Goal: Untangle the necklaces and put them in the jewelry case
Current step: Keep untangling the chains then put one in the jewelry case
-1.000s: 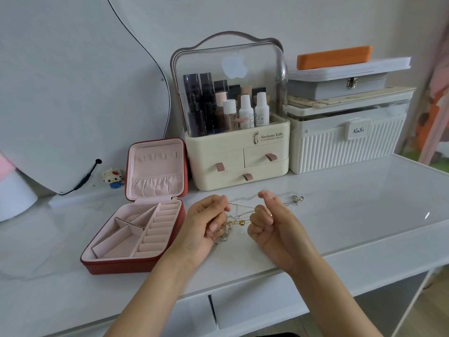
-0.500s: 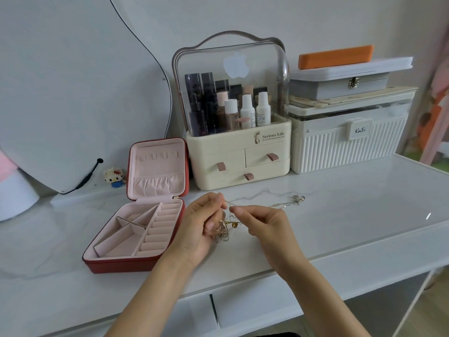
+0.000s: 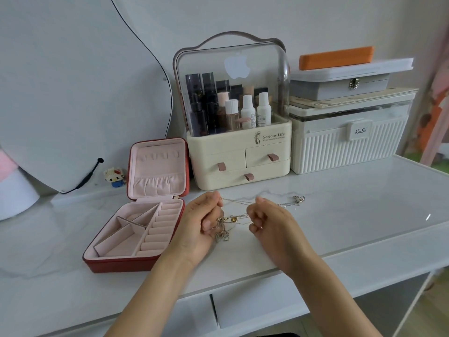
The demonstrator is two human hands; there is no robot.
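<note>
Since half second ago: right hand (image 3: 272,222) drawn rightward, chain pulled taut again. Left hand (image 3: 201,220) fingers pinch other end. Necklaces (image 3: 233,220), thin gold and silver chains, small gold bead, knotted at frame centre above glossy marbled bench (image 3: 352,215). Untangling unfinished. Red jewelry case (image 3: 136,261), pink velvet lining, lower left, open, nothing stored.

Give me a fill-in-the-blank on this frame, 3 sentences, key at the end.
1. Both hands, left hand and right hand, pinch the tangled ____.
2. The red jewelry case lies with its lid ____.
3. The case lies to the ____ of the left hand.
Missing words: necklaces; open; left
</note>
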